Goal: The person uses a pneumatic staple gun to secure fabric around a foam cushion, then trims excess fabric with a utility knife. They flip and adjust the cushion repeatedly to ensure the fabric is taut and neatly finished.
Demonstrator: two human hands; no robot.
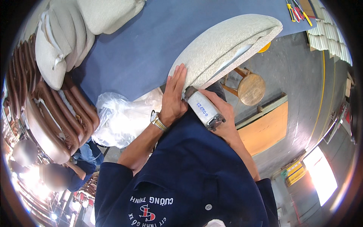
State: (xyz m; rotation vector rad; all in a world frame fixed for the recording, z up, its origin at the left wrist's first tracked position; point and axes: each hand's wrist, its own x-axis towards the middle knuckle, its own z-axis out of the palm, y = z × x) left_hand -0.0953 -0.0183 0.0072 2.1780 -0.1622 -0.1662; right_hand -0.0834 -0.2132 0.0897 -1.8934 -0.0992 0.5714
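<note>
The beige cushion (223,47) lies at my 1 o'clock, on the edge of the bench (128,56). My left hand (174,99) rests on its near end, fingers outstretched, grasping nothing; my right hand (224,112) is wrapped round a grey handheld tool (204,108), nose toward that end. The cover is on, but its long side gapes white, so I judge closing remains unfinished.
</note>
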